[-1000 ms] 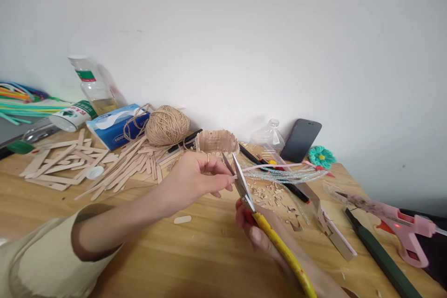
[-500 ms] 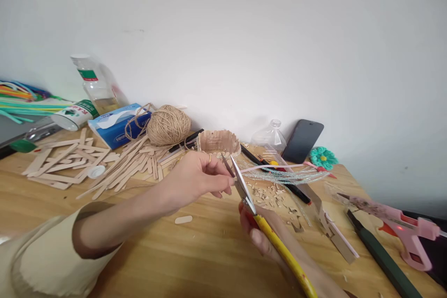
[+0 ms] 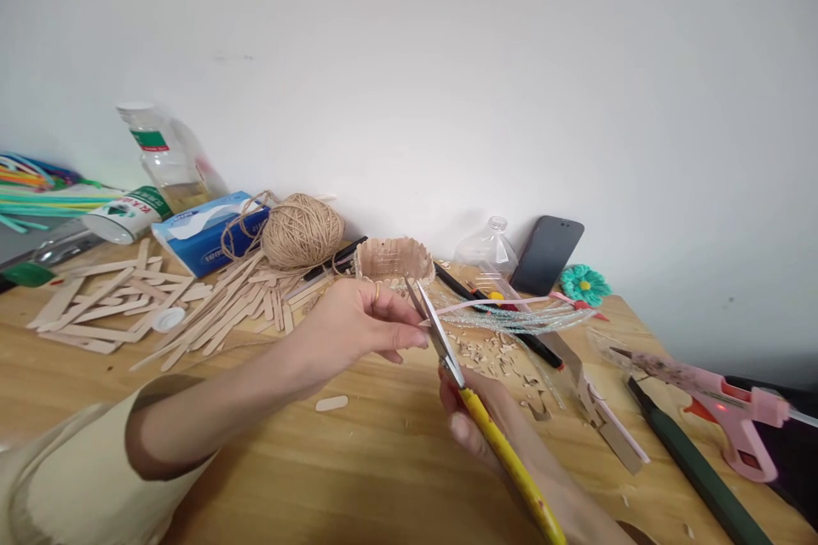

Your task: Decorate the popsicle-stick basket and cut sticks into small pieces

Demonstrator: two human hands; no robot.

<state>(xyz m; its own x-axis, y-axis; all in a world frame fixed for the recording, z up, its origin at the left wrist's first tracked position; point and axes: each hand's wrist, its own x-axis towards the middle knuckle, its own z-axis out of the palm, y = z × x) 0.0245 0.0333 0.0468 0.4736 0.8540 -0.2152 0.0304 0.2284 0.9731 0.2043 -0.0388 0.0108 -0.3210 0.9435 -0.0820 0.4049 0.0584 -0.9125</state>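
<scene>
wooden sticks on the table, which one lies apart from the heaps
The short, round-ended stick lying flat by itself, just below the left hand in the view. The other sticks lie bunched and overlapping at the left.

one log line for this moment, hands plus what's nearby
left hand: pinching small wooden piece | right hand: holding yellow-handled scissors, slightly open | nearby: short stick, wood clippings

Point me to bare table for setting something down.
Largest free patch: front of the table, between the left sleeve and yellow-handled scissors, nearer than the short stick piece. Crowded: back left (loose sticks, twine ball, tissue pack) and right (wood scraps, glitter strands, glue gun).
</scene>
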